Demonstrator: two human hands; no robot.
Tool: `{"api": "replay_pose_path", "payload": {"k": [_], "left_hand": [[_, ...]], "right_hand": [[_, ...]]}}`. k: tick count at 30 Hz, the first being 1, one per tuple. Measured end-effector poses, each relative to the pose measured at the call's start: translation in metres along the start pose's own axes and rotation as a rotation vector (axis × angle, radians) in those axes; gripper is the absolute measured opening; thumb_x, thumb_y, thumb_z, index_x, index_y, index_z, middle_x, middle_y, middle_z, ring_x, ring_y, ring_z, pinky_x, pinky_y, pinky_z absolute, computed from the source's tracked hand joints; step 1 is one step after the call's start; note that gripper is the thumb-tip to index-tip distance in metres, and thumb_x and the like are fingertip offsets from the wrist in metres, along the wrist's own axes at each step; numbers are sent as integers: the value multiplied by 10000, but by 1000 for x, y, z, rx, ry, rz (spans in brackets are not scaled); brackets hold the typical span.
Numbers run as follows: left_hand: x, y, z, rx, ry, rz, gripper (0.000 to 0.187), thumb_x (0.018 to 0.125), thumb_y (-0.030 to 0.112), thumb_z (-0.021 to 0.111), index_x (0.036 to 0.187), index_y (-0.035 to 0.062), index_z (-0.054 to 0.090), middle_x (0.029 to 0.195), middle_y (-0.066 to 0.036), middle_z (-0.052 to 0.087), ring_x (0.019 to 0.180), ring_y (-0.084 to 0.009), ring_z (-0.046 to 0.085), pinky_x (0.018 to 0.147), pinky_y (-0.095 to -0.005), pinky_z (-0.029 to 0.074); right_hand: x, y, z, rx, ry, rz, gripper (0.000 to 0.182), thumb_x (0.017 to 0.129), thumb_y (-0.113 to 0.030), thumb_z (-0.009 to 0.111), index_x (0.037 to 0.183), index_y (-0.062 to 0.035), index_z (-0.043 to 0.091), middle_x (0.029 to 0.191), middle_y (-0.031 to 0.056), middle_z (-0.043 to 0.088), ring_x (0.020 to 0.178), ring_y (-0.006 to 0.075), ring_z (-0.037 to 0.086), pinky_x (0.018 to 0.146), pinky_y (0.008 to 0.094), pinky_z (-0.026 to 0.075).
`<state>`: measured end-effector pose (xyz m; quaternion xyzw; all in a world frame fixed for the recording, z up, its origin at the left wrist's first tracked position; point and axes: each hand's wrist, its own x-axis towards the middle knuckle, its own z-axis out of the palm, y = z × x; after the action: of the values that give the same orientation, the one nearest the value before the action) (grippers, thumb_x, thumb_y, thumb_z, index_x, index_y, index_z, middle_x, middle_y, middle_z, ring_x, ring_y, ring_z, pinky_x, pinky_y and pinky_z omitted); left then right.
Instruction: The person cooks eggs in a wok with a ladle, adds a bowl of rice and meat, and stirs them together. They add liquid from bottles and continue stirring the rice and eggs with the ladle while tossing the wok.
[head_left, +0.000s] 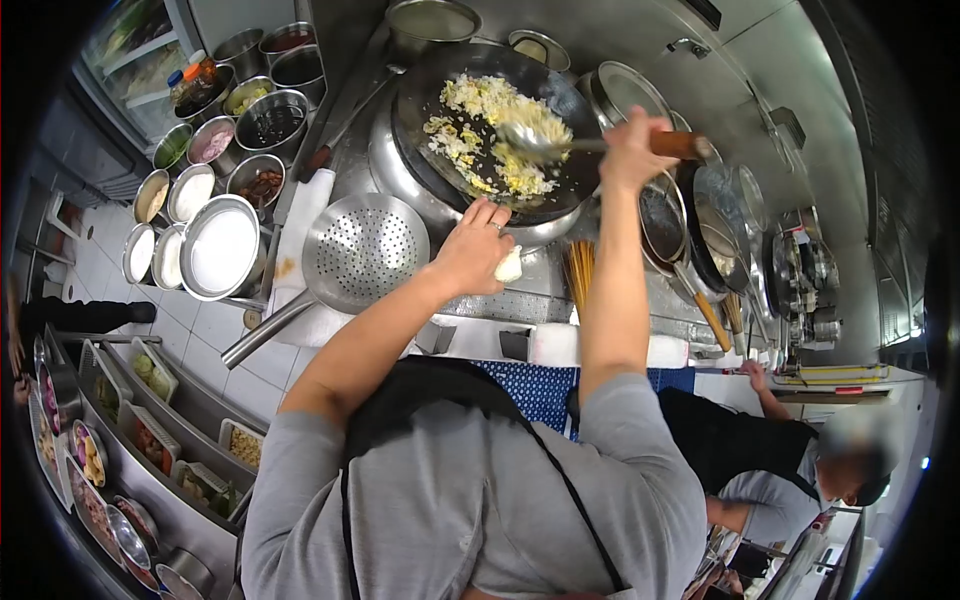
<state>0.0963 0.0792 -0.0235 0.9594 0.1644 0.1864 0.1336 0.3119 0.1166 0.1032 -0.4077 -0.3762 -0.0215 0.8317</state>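
Note:
A dark wok (560, 185) holds yellow and white fried rice (490, 130). My right hand (630, 150) grips the wooden-ended handle of a metal ladle (525, 140), and the ladle's bowl rests in the rice. At the wok's near rim, my left hand (475, 250) is closed on a folded white cloth (510, 265).
A perforated metal strainer (365, 250) lies left of the wok. Several steel seasoning bowls (220, 245) stand at far left. More pans and a ladle (700, 245) sit to the right. Ingredient trays (150, 420) line the lower left. A co-worker (770, 450) bends at lower right.

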Motion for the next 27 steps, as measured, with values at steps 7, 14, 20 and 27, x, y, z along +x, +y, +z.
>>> {"api": "replay_pose_path", "payload": {"k": [7,14,20,27], "left_hand": [[0,-6,-5,0,-38,25,545,583,322,801,1018,9,698,1304,-227,469,1291,-381,380,1177,-463,205],[-1,-8,-6,-7,-17,49,542,565,319,801,998,5,707,1271,-212,496,1282,-372,390,1170,-456,215],[-5,-5,1,-35,-11,42,494,561,285,793,958,7,694,1322,-224,467,1305,-385,367,1173,-487,215],[1,-10,-2,-51,-7,43,524,549,300,803,970,7,694,1335,-223,454,1312,-388,360,1175,-490,206]], "right_hand": [[66,-23,65,-15,-104,41,292,785,-14,692,649,-61,438,510,53,481,366,142,457,354,296,402],[73,23,86,-79,-235,126,306,791,-3,699,644,-61,438,500,40,465,361,127,437,343,295,364],[23,75,62,96,-183,-127,351,812,-48,689,619,-91,399,499,27,473,360,122,440,345,294,359],[21,3,103,145,-310,-49,324,815,-1,668,616,-74,423,489,39,483,359,135,460,363,290,397]]}}
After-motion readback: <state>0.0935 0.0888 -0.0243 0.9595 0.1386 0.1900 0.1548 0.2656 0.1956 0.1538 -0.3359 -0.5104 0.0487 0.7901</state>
